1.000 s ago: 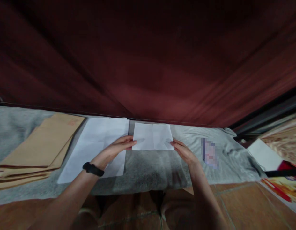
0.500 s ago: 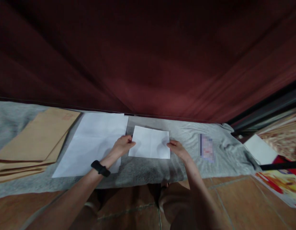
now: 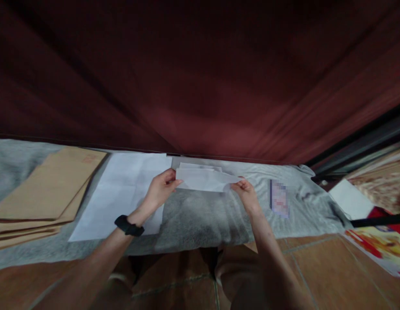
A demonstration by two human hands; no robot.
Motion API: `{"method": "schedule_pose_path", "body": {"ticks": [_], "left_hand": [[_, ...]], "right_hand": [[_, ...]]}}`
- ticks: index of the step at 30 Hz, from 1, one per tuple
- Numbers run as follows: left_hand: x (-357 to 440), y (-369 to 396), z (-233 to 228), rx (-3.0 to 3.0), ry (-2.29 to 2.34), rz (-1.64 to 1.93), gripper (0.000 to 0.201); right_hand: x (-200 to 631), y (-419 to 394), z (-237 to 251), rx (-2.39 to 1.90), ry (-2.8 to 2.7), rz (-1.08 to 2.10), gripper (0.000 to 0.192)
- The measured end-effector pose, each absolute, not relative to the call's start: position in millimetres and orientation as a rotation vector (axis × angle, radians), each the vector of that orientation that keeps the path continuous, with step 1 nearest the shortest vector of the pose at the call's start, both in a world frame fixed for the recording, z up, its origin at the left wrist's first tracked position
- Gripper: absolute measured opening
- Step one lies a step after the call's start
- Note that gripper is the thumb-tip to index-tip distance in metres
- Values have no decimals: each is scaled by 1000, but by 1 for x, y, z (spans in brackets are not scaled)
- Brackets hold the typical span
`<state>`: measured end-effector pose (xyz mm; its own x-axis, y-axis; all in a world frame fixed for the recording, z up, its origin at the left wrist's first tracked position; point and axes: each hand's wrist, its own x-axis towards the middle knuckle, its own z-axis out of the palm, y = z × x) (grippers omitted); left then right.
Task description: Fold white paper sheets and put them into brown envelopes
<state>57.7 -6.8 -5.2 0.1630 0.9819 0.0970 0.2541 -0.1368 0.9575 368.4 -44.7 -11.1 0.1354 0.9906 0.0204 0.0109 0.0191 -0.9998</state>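
Note:
A folded sheet of white paper (image 3: 203, 180) is held up between my two hands, tilted so that it looks narrow, with layered edges along its top. My left hand (image 3: 161, 187), with a black band on the wrist, pinches its left end. At the opposite end, the fingers of my right hand (image 3: 245, 191) are closed on the corner. Larger white sheets (image 3: 119, 189) lie flat to the left, partly under my left wrist. Beneath everything spreads a grey plush cloth (image 3: 200, 224).
Brown paper envelopes (image 3: 51, 185) are stacked at the far left. A blurred-out small item (image 3: 279, 199) lies on the cloth to the right. Behind hangs a dark red curtain (image 3: 200, 94). A colourful printed packet (image 3: 381, 249) and a white sheet (image 3: 351, 200) are at the far right.
The folded paper has gone from lying nearly flat to tilted and raised, farther from me. Both hands have moved up with it, and the right one slightly outward.

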Motion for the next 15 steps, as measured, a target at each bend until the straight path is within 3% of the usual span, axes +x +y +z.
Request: {"method": "schedule_pose_path", "body": {"ticks": [6,11,15], "left_hand": [[44,-13,-5,1887,1007,1058,10],[26,-24,-35,2325,872,625,56],[22,-32,-44,2467,902,402,62]], "right_hand": [[374,-59,-6,-1219,-1464,902,11],[376,-77,-18,-1275,-1990,863,37],[375,-83,-24,-1340,-2182,941,40]]}}
